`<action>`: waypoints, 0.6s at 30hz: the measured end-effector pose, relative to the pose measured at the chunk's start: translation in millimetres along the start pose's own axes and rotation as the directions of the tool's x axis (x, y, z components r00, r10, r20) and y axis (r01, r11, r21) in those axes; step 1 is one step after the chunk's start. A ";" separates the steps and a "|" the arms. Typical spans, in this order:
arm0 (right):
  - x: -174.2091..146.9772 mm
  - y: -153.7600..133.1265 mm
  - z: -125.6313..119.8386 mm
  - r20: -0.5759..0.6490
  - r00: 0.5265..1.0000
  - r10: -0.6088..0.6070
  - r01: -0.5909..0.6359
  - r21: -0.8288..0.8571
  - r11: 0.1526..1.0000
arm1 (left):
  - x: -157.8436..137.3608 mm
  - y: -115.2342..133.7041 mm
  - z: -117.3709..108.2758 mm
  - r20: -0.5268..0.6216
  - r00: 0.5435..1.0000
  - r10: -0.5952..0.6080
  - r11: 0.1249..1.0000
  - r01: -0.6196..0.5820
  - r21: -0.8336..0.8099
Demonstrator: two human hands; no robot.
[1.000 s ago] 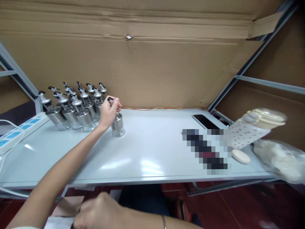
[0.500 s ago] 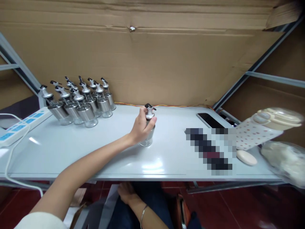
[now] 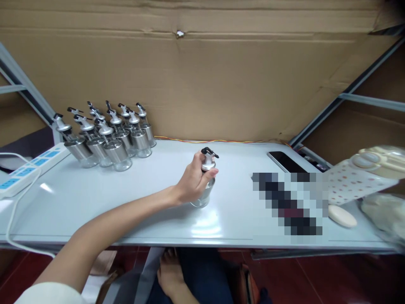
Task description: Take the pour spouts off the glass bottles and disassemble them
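My left hand (image 3: 193,179) is wrapped round the upper part of a glass oil dispenser bottle (image 3: 207,192), fingers behind and thumb in front. The bottle has a silver pourer cap with a black flip lid and stands on the white table, leaning slightly right. Below the table edge, my right hand (image 3: 171,270) rests on my lap, fingers loosely laid out, holding nothing that I can see. Several matching oil dispenser bottles (image 3: 115,152) with steel sleeves stand grouped at the table's back left.
A white power strip (image 3: 33,169) with a cable lies at the left. On the right are a phone (image 3: 286,162), a blurred-out patch, a pale oval object (image 3: 342,216), a dotted cream-lidded bottle (image 3: 357,181) and a plastic bag (image 3: 382,215). Cardboard (image 3: 221,88) walls the back.
The view has shifted a little. My left hand and the oil dispenser bottle sit slightly nearer and further right. My right hand remains on my lap.
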State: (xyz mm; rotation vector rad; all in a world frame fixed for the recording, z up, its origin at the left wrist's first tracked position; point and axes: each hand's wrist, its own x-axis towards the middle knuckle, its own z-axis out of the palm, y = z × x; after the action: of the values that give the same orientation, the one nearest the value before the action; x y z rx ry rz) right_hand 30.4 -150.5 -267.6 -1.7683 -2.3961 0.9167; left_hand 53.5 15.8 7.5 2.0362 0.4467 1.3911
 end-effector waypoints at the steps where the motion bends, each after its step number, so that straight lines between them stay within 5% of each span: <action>1: -5.3 -0.4 2.1 -0.006 1.000 -0.014 0.014 0.003 1.000 | -0.8 1.1 -0.2 0.007 1.000 0.001 1.000 -0.001 -0.003; 8: -20.3 22.3 48.0 -0.144 0.944 -0.297 0.296 -0.026 0.955 | -5.2 3.0 -1.6 0.030 0.999 -0.015 1.000 0.015 -0.021; 13: -31.4 46.5 68.8 -0.282 0.871 -0.403 0.364 -0.182 0.914 | -6.4 2.3 -1.9 0.037 0.999 -0.017 0.999 0.019 -0.041; 16: -53.5 62.6 62.2 -0.347 0.907 -0.240 0.211 -0.120 0.970 | -7.1 1.2 -2.1 0.037 0.999 -0.013 0.998 0.016 -0.063; 18: -72.4 75.0 53.9 -0.412 0.911 0.016 -0.026 -0.018 0.999 | -7.7 0.7 -2.0 0.039 0.999 -0.011 0.997 0.014 -0.082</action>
State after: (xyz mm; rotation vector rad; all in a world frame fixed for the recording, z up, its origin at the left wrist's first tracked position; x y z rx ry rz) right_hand 102.0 -224.1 -324.4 -1.7814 -2.1258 0.4538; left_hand 48.6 11.4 3.0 1.9866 0.3788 1.3385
